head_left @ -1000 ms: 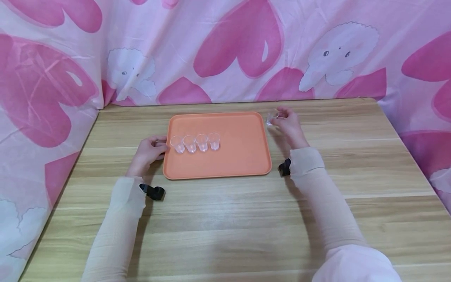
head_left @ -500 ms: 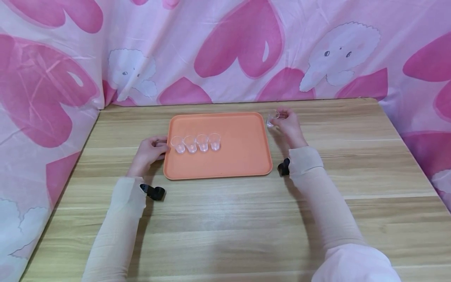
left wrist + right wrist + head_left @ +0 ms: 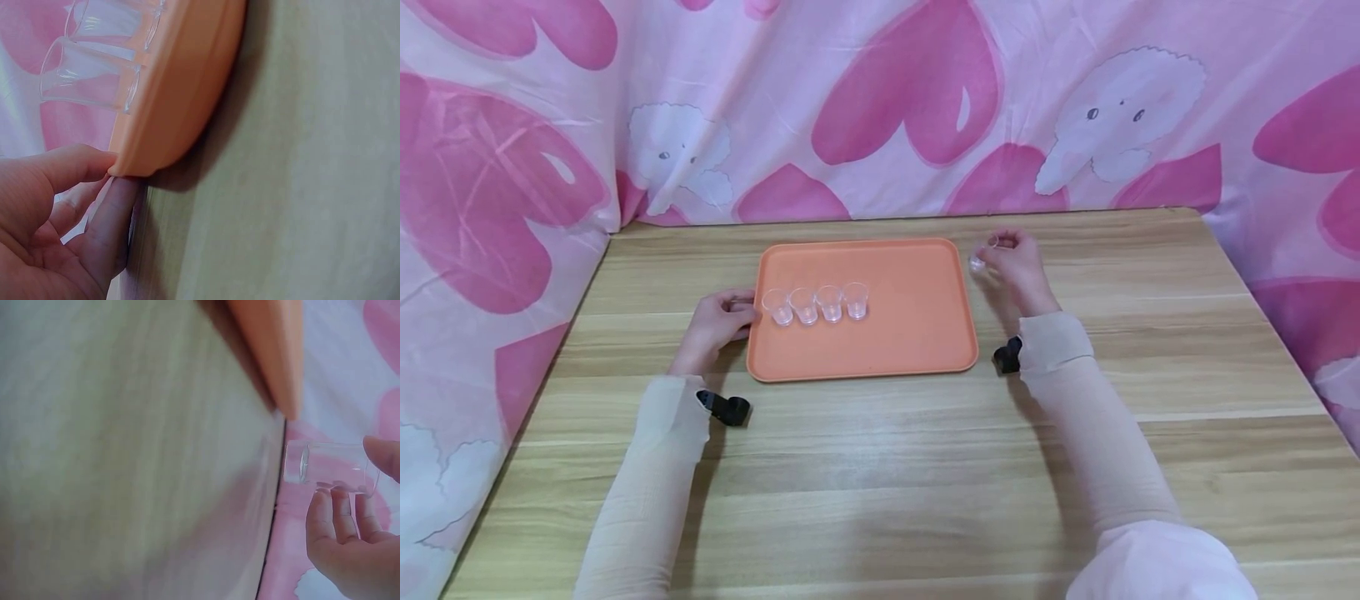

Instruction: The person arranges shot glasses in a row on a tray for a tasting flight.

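On the table lies an orange tray bearing a row of several small clear cups, upright and side by side in its left half. My left hand pinches the tray's left rim; in the left wrist view the thumb lies on the rim with a finger under it. Just past the tray's right edge, near its far corner, my right hand holds another clear cup between thumb and fingers. The right wrist view shows this cup's thick base pointing away from the palm, apart from the tray.
The wood-grain table runs back to a pink heart-patterned cloth hanging behind it and along both sides. A black wrist camera juts from the left sleeve, and a second black camera from the right.
The right hand has shifted very slightly to the right, its fingers now covering more of the held cup. The left hand, the tray and the row of cups stay in place.
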A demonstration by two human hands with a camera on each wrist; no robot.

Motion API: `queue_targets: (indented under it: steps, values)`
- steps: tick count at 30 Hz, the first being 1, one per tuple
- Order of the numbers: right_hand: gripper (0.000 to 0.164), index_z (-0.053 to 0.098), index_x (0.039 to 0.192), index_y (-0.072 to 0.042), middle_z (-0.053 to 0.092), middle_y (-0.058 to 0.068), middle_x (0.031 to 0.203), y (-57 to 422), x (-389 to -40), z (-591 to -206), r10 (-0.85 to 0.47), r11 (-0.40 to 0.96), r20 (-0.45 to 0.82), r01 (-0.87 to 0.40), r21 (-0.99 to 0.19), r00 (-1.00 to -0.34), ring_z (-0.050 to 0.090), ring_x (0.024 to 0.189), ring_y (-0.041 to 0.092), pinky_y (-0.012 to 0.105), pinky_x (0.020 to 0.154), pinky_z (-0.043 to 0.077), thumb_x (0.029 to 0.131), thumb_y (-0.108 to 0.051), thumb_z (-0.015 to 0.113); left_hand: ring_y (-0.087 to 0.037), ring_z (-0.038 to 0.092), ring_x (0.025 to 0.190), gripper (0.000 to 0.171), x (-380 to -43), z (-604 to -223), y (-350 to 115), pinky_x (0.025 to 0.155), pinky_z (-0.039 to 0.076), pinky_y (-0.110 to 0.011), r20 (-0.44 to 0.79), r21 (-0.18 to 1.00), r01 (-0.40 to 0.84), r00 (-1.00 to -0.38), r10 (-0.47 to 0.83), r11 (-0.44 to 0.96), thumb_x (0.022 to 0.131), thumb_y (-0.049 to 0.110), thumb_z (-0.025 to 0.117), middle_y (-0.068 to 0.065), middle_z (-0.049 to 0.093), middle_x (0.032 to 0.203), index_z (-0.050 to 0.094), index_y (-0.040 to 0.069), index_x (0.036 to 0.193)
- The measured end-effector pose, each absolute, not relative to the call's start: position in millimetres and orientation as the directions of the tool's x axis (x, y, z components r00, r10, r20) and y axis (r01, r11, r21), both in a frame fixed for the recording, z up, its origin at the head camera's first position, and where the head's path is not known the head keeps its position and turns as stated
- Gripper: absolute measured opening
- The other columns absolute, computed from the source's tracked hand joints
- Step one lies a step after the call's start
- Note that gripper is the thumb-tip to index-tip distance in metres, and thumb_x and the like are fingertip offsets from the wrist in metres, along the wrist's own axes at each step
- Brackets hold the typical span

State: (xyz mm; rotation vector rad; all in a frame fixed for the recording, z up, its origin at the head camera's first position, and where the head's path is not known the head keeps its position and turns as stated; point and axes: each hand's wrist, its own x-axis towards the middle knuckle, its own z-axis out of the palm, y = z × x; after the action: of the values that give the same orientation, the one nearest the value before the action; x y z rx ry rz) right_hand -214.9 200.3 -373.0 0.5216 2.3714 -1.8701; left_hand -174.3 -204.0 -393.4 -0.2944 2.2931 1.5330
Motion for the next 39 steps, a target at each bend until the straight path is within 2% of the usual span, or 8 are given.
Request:
queue_targets:
  steps: [4, 13, 17, 20, 24, 29, 35, 39]
  values:
    - [0.036, 0.048, 0.119, -0.004, 0.049, -0.004, 0.101, 196.9, -212.8, -365.9, 0.200, 0.205, -0.227, 0.267, -0.942, -0.953, 0.048, 0.090, 0.004, 0.016, 0.081, 0.047, 0.088, -0.011, 0.065, 0.007, 0.057, 0.079, 0.048, -174.5, -393.7, -203.9, 0.073, 0.055, -0.013, -0.410, 0.845, -0.368, -0.912, 0.029, 0.388, 0.095, 0.009, 0.051, -0.007, 0.055, 0.110, 0.041, -0.005, 0.140]
    - [0.026, 0.050, 0.107, -0.007, 0.050, -0.005, 0.093, 170.8, -205.3, -351.2, 0.122, 0.175, -0.154, 0.174, -0.969, -0.980, 0.052, 0.084, 0.001, 0.009, 0.073, 0.049, 0.086, -0.004, 0.065, 0.007, 0.056, 0.080, 0.048, -174.1, -394.0, -203.9, 0.074, 0.055, -0.013, -0.416, 0.837, -0.370, -0.909, 0.029, 0.402, 0.096, 0.011, 0.051, -0.013, 0.054, 0.119, 0.040, -0.004, 0.140]
    - [0.028, 0.049, 0.109, -0.003, 0.050, -0.004, 0.090, 156.9, -200.9, -349.3, 0.070, 0.124, -0.136, 0.144, -0.982, -0.988, 0.055, 0.079, 0.000, 0.010, 0.071, 0.050, 0.085, 0.002, 0.063, 0.006, 0.056, 0.081, 0.048, -174.1, -394.4, -203.8, 0.074, 0.055, -0.013, -0.416, 0.838, -0.370, -0.909, 0.030, 0.402, 0.096, 0.010, 0.051, -0.012, 0.054, 0.119, 0.040, -0.004, 0.141]
    - [0.034, 0.048, 0.113, 0.001, 0.050, -0.003, 0.090, 147.3, -197.8, -350.0, 0.027, 0.095, -0.136, 0.138, -0.986, -0.990, 0.056, 0.077, 0.001, 0.016, 0.075, 0.054, 0.084, 0.006, 0.063, 0.006, 0.056, 0.081, 0.048, -174.2, -394.3, -203.4, 0.074, 0.055, -0.013, -0.417, 0.836, -0.371, -0.908, 0.030, 0.405, 0.096, 0.010, 0.051, -0.013, 0.053, 0.120, 0.040, -0.003, 0.141]
    - [0.040, 0.049, 0.120, 0.003, 0.051, -0.003, 0.092, 136.1, -193.7, -352.7, -0.009, 0.172, -0.149, 0.145, -0.974, -0.989, 0.056, 0.080, 0.002, 0.022, 0.079, 0.055, 0.083, 0.002, 0.065, 0.006, 0.056, 0.081, 0.048, -174.4, -394.5, -203.7, 0.074, 0.055, -0.013, -0.417, 0.836, -0.370, -0.908, 0.032, 0.404, 0.096, 0.010, 0.050, -0.015, 0.053, 0.121, 0.040, -0.004, 0.141]
    - [0.043, 0.050, 0.122, 0.006, 0.053, 0.001, 0.097, 123.3, -187.7, -355.9, -0.052, 0.247, -0.145, 0.128, -0.961, -0.988, 0.056, 0.086, 0.007, 0.014, 0.075, 0.050, 0.083, 0.000, 0.066, 0.006, 0.055, 0.081, 0.048, -174.8, -395.6, -204.6, 0.074, 0.055, -0.013, -0.420, 0.835, -0.372, -0.907, 0.033, 0.406, 0.096, 0.010, 0.050, -0.011, 0.053, 0.118, 0.040, -0.003, 0.141]
    - [0.044, 0.049, 0.123, 0.006, 0.052, 0.005, 0.103, 109.8, -181.6, -361.8, -0.105, 0.240, -0.172, 0.142, -0.960, -0.980, 0.054, 0.098, 0.017, 0.018, 0.083, 0.048, 0.083, 0.000, 0.066, 0.007, 0.056, 0.079, 0.048, -176.9, -397.8, -204.6, 0.073, 0.055, -0.013, -0.426, 0.830, -0.385, -0.905, 0.012, 0.403, 0.096, 0.011, 0.052, -0.008, 0.054, 0.115, 0.041, -0.002, 0.141]
    - [0.044, 0.048, 0.122, 0.006, 0.051, 0.006, 0.103, 103.3, -178.5, -366.9, -0.132, 0.257, -0.185, 0.147, -0.955, -0.974, 0.054, 0.099, 0.019, 0.018, 0.082, 0.048, 0.083, 0.001, 0.066, 0.006, 0.056, 0.079, 0.048, -177.1, -397.8, -204.2, 0.073, 0.055, -0.012, -0.428, 0.828, -0.390, -0.904, 0.006, 0.404, 0.096, 0.011, 0.052, -0.007, 0.054, 0.115, 0.041, -0.001, 0.141]
